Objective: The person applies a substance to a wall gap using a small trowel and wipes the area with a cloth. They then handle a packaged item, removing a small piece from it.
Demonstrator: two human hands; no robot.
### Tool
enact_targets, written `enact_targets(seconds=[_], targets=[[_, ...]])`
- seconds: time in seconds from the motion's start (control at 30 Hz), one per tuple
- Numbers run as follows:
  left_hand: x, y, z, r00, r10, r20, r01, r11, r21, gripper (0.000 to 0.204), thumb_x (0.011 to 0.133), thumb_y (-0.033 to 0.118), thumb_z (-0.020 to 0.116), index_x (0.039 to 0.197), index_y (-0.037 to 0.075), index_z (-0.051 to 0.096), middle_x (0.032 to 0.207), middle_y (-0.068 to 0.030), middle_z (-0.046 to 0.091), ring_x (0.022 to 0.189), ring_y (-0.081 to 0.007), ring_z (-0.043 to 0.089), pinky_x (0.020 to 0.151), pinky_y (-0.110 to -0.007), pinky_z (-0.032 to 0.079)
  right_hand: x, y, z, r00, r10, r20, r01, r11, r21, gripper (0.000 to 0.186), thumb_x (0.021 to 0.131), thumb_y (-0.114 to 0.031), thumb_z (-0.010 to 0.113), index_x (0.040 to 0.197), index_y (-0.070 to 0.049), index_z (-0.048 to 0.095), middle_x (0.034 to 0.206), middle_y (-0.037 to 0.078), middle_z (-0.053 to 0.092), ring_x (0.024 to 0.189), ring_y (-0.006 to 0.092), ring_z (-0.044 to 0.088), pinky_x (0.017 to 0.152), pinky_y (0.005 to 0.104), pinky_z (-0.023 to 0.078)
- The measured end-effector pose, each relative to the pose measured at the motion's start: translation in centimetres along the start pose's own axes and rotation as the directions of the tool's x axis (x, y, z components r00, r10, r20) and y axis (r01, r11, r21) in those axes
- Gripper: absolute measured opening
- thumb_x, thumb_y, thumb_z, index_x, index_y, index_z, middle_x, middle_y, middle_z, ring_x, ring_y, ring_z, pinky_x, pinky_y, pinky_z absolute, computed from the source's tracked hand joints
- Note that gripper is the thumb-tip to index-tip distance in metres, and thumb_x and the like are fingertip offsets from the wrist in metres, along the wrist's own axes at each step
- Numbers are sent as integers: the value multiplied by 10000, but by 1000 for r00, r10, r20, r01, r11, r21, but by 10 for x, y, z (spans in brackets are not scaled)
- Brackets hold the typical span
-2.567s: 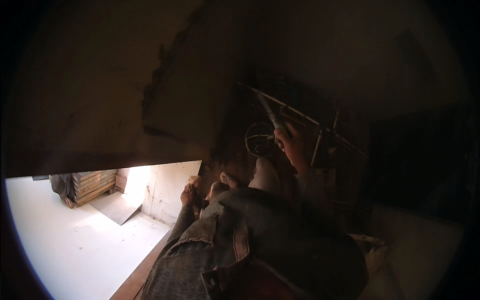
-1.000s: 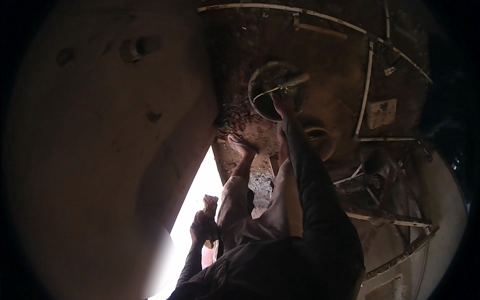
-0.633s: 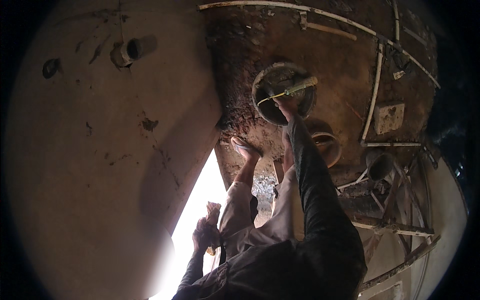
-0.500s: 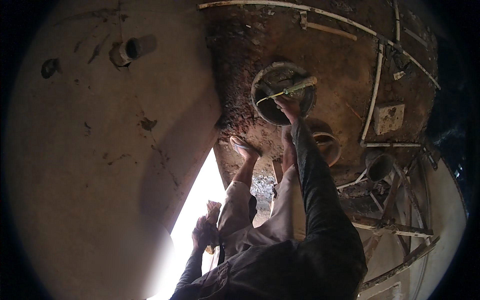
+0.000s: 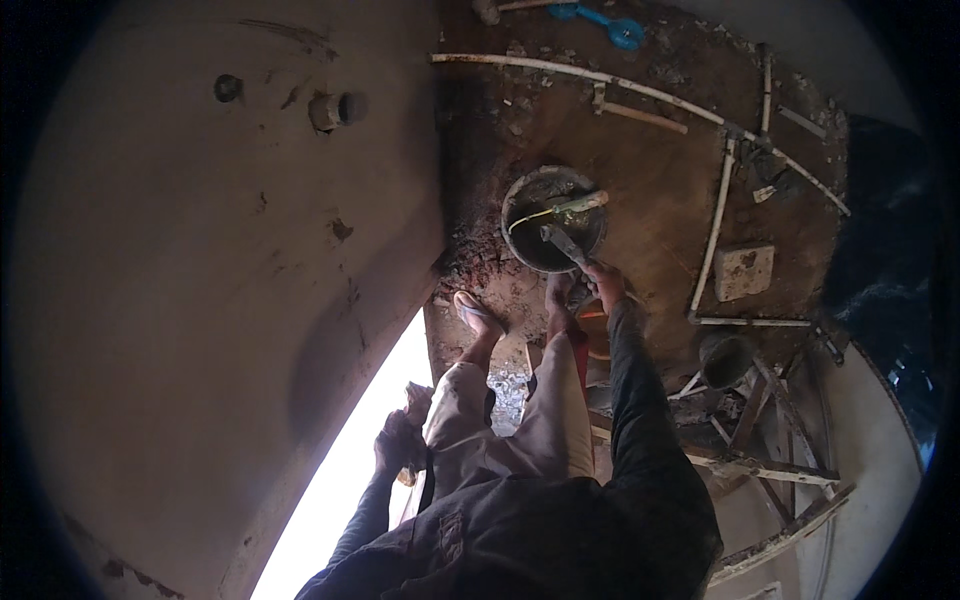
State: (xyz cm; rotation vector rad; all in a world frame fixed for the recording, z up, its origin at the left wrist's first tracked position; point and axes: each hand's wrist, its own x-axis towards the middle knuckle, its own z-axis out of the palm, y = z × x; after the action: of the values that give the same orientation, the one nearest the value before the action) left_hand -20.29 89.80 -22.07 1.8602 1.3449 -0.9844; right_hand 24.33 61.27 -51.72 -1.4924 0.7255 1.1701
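In my right hand (image 5: pixel 606 284), closed at the near right rim, is the handle of a small trowel (image 5: pixel 566 244), its narrow grey blade reaching over the bucket. The round dark bucket (image 5: pixel 512 194) holds a greyish wet mass. Across its mouth lies a stick-like tool (image 5: pixel 582 203) with a pale end, a green middle and a thin yellow tip. Down at the lower left, beside my thigh, my left hand (image 5: pixel 398 440) is wrapped round a rough brownish lump (image 5: pixel 418 402), perhaps broken brick; shadow hides its lower part.
A tall plastered wall (image 5: pixel 200 300) with a pipe stub (image 5: pixel 327 112) rises at left. White pipes (image 5: pixel 708 250) run over the dirt floor. To the right are a pale block (image 5: pixel 744 272), a dark pail (image 5: pixel 724 362) and a wooden frame (image 5: pixel 765 465). A blue object (image 5: pixel 625 34) lies far off.
My right hand has come back out of the bucket toward me and to the right, bringing the trowel blade into sight. The view has shifted; my left hand keeps its hold.
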Motion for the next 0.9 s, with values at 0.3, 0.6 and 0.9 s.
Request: enact_targets(seconds=[0.3, 0.6, 0.9], targets=[[-28, 13, 2, 1000, -20, -11, 15, 948, -319, 303, 924, 322, 609, 1156, 131, 562, 1051, -101, 650, 993, -299, 673, 806, -401, 539, -146, -87, -10, 973, -22, 228, 14, 999, 37, 200, 888, -244, 696, 1033, -113, 653, 789, -11, 609, 579, 59, 502, 466, 215, 362], [-87, 36, -10, 954, -105, -279, -14, 919, -393, 351, 950, 337, 592, 1224, 125, 642, 1171, -113, 654, 1053, -243, 659, 837, -384, 555, -329, -204, 36, 672, -293, 680, 290, 949, 122, 405, 913, -232, 662, 1255, -28, 585, 977, 59, 638, 744, 119, 562, 566, 231, 400], [-75, 5, -8, 902, -243, -357, -61, 747, -662, 580, 860, 581, 659, 1141, 75, 702, 1068, -148, 725, 993, -235, 694, 857, -388, 540, -535, -250, 201, 209, -379, 902, 413, 870, 270, 481, 929, -353, 618, 1226, 23, 580, 880, 79, 603, 671, 111, 511, 543, 234, 371]])
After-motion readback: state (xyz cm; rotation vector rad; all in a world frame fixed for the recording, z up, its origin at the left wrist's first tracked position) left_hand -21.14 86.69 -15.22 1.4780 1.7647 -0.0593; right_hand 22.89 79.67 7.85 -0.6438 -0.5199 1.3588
